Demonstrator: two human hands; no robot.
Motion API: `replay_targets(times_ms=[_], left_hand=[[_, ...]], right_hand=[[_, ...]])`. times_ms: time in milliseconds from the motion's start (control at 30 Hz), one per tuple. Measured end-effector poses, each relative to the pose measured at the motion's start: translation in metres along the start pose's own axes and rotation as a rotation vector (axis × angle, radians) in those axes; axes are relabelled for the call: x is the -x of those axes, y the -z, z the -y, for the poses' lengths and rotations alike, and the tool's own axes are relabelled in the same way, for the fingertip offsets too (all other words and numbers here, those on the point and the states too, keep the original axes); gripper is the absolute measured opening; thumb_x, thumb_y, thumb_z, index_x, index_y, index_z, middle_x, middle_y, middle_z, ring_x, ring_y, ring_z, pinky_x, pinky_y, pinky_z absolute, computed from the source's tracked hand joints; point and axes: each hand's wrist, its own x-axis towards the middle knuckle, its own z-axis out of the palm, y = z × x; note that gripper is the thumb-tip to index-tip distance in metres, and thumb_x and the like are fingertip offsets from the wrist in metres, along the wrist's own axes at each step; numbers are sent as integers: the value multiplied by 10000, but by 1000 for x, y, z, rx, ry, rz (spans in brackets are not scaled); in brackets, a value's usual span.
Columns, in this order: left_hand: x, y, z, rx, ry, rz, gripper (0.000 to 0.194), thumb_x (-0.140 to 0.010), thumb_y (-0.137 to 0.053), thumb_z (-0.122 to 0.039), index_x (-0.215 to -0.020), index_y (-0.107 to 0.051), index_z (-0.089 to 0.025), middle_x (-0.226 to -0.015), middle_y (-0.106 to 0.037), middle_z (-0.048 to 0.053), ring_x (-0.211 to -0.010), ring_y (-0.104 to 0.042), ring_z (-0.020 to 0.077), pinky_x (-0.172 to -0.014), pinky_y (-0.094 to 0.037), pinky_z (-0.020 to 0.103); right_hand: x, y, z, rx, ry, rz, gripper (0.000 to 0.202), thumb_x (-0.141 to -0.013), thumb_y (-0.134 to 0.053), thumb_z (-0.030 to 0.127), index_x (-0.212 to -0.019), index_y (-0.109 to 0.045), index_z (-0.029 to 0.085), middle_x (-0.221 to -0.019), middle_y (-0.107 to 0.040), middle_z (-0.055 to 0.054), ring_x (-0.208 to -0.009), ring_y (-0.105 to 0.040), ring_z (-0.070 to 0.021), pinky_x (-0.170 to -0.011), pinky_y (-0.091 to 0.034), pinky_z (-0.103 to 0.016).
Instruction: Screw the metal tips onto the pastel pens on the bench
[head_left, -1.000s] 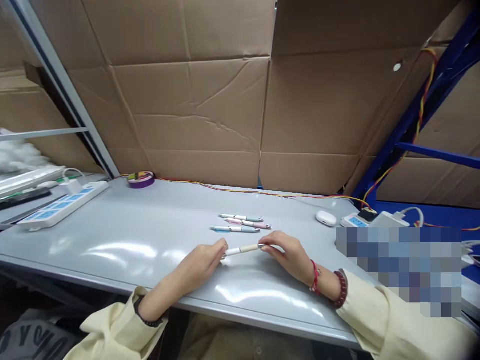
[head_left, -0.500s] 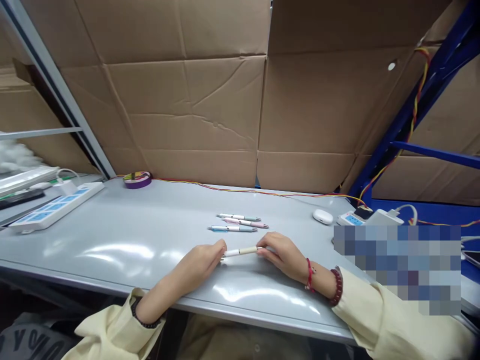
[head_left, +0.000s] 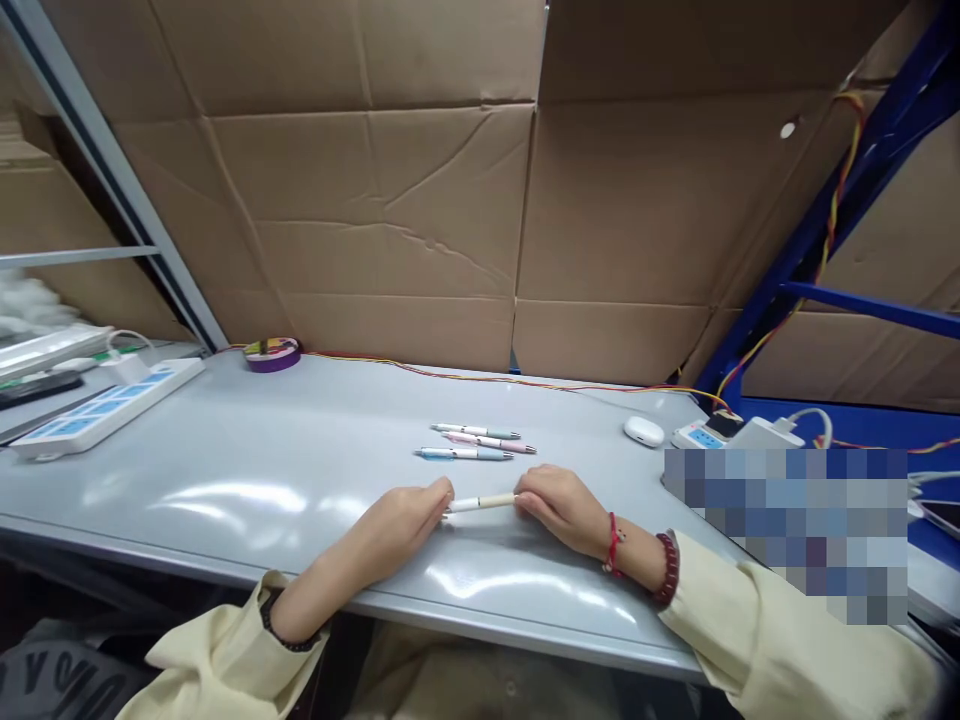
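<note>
A white and cream pen is held level above the front part of the grey table, one end in each hand. My left hand pinches its clip end, which the fingers partly cover. At the other end, my right hand has thumb and fingers closed around the tip, hiding it. Just beyond the hands lie three more pens side by side: a white and green pen, a pink pen and a light blue pen.
A roll of purple tape sits at the back left, near a white power strip. At the right are a white earbud case and a second power strip with plugs. Red and yellow wires run along the cardboard wall.
My right fingers have drawn in slightly around the pen's end. The view has shifted a little; the pen and my left hand stay nearly in place.
</note>
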Motion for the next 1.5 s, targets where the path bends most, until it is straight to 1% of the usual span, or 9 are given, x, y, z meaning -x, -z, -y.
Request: replay_targets(times_ms=[100, 233, 533, 633, 800, 1033, 1167, 1267, 1500], left_hand=[[0, 0, 0, -7, 0, -2, 255, -932, -187, -245, -790, -394, -203, -631, -495, -16, -544, -462, 150, -544, -349, 248], [0, 0, 1, -19, -36, -2, 271, -938, -185, -255, -777, -397, -204, -636, -492, -17, -552, -464, 147, -549, -352, 248], [1, 0, -1, -20, -43, -13, 273, -942, -202, -245, -786, -421, -202, -636, -498, -21, -551, -468, 142, -547, -349, 238], [1, 0, -2, 5, -46, -24, 285, -948, -206, -264, -804, -444, -201, -660, -526, -15, -576, -495, 147, -565, -367, 243], [3, 1, -3, 69, -37, -82, 254, -951, -219, -270, -999, -460, -203, -776, -591, 3, -628, -560, 145, -604, -430, 242], [14, 3, 7, 34, -480, -327, 392, -857, -424, -383, -1228, -392, -261, -1278, -457, 122, -849, -601, 182, -638, -467, 269], [15, 3, 6, 108, -511, -325, 331, -868, -324, -441, -918, -542, -197, -930, -641, 90, -734, -604, 183, -568, -427, 263], [14, 2, 4, 148, -435, -314, 395, -863, -276, -474, -663, -470, -195, -607, -574, 40, -527, -516, 152, -489, -350, 265], [17, 0, 3, 135, -384, -263, 351, -853, -277, -438, -622, -397, -203, -562, -495, 13, -510, -446, 139, -494, -300, 268]], right_hand=[[0, 0, 0, 5, -7, -27, 415, -908, -342, 524, -877, -568, 177, -767, -634, -62, -673, -552, -159, -655, -426, -289], [0, -1, -1, 21, 20, 10, 520, -954, -204, 466, -633, -508, 191, -564, -551, -17, -538, -468, -133, -617, -395, -280], [-2, -1, 2, -102, -55, 10, 476, -931, -280, 477, -584, -441, 193, -520, -468, 10, -491, -400, -112, -521, -331, -246], [-3, -8, 8, -385, -227, 9, 461, -911, -343, 482, -552, -391, 197, -443, -432, 42, -417, -379, -88, -479, -322, -235], [-14, -22, 32, -1112, -495, -30, 373, -732, -661, 449, -963, -485, 214, -683, -635, 20, -513, -544, -103, -531, -430, -239], [-30, -31, 47, -1476, -610, -164, 307, -694, -712, 411, -836, -615, 157, -715, -634, -2, -624, -582, -98, -698, -475, -266], [-30, -33, 46, -1481, -630, -101, 304, -679, -726, 403, -801, -614, 148, -699, -645, -7, -617, -592, -102, -672, -479, -262], [-31, -36, 45, -1489, -649, -84, 316, -652, -743, 403, -786, -613, 148, -681, -647, -2, -609, -594, -104, -662, -476, -257], [-31, -37, 43, -1511, -619, -52, 300, -657, -742, 386, -784, -617, 144, -676, -656, -11, -606, -603, -104, -681, -471, -262]])
